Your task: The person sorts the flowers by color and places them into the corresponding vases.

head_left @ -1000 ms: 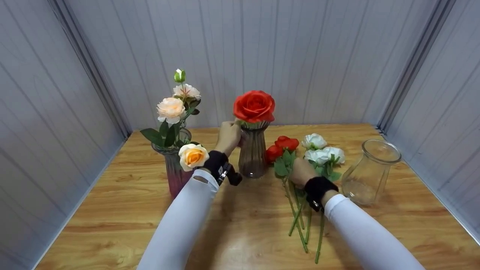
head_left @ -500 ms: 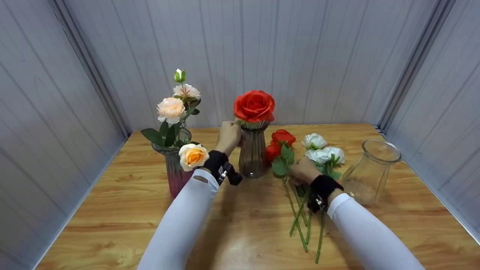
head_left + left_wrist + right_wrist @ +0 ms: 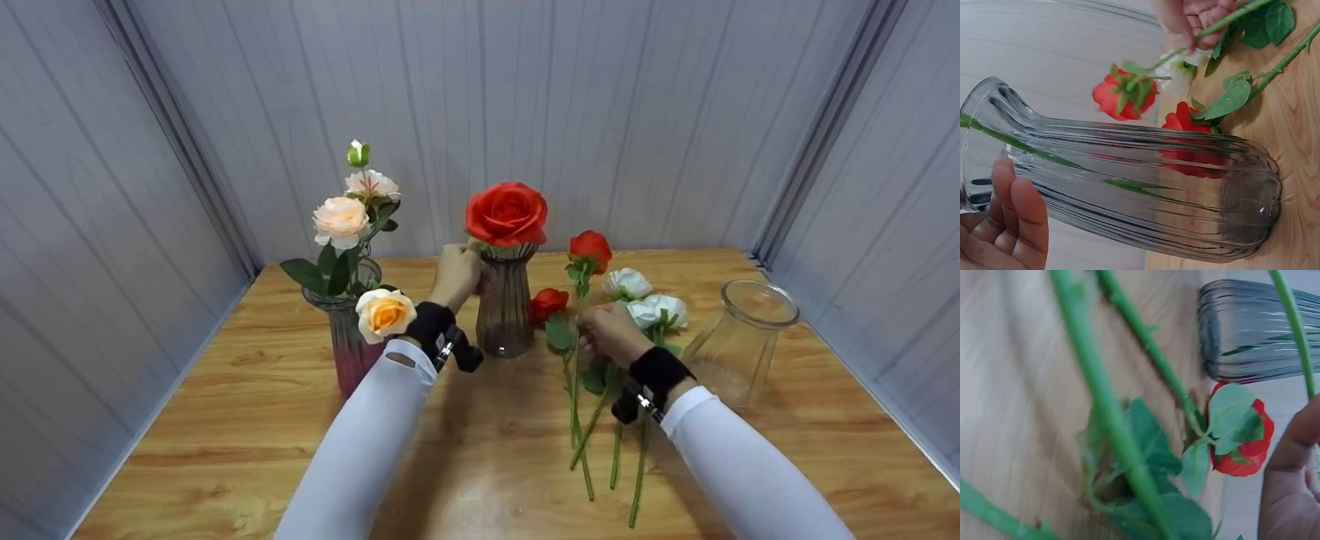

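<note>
My left hand [image 3: 457, 276] holds the neck of a grey ribbed glass vase [image 3: 504, 330], its fingertips against the glass in the left wrist view. One large red rose [image 3: 507, 215] stands in that vase, with its green stem [image 3: 1033, 151] visible through the glass. To the right, my right hand [image 3: 616, 331] pinches the stem of a smaller red rose [image 3: 590, 251], whose head is raised off the table. Another red rose [image 3: 549, 304] lies beside the vase base. White roses [image 3: 664, 309] lie just behind the right hand, partly hidden by it.
A grey-to-pink vase [image 3: 349, 352] with peach roses [image 3: 341, 220] and an orange-centred rose [image 3: 386, 314] stands left, close to the left wrist. At right is a clear glass vase [image 3: 750, 360]. Several green stems [image 3: 637, 480] stretch toward the front of the wooden table [image 3: 225, 420].
My right hand has drawn one red rose up from the pile, and its head now stands higher and apart from the other red rose. The left hand stays at the vase neck.
</note>
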Motion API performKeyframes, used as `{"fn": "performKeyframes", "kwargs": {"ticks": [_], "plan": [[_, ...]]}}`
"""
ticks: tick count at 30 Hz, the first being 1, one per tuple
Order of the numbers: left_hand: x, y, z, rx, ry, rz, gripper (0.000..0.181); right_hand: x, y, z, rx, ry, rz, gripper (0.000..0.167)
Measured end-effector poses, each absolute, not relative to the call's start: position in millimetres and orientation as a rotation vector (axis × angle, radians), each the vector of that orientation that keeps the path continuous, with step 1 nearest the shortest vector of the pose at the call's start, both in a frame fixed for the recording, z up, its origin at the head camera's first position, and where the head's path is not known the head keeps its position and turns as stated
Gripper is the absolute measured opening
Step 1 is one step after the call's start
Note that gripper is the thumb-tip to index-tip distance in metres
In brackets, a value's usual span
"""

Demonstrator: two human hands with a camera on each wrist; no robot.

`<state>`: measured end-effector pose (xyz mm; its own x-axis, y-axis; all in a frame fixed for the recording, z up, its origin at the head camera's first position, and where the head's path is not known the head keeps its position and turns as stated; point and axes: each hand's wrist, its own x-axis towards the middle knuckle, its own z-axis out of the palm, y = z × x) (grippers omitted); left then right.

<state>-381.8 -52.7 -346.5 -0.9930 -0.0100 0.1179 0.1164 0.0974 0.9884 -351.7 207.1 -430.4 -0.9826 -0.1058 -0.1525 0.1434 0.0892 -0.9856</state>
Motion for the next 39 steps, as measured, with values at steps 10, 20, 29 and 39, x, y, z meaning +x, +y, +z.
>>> {"fn": "performKeyframes", "kwargs": {"ticks": [10, 20, 29, 39], "plan": [[-381.8, -53.8, -346.6, -0.086, -2.27, -2.024, 0.06, -340.3, 205.7, -419.7, -0.149, 2.021, -2.429, 0.017], [-384.2, -53.2, -345.5, -0.087, -2.263, -2.005, 0.061, -333.3, 205.6, -416.0, -0.366, 2.171, -2.678, 0.018], [-381.9, -52.6, -347.1, -0.082, -2.279, -2.006, 0.062, -326.1, 205.2, -423.0, -0.666, 2.413, -2.855, 0.005], [-381.9, -52.8, -347.3, -0.074, -2.293, -1.983, 0.061, -318.4, 199.1, -424.1, -0.787, 2.756, -2.869, 0.011]]}}
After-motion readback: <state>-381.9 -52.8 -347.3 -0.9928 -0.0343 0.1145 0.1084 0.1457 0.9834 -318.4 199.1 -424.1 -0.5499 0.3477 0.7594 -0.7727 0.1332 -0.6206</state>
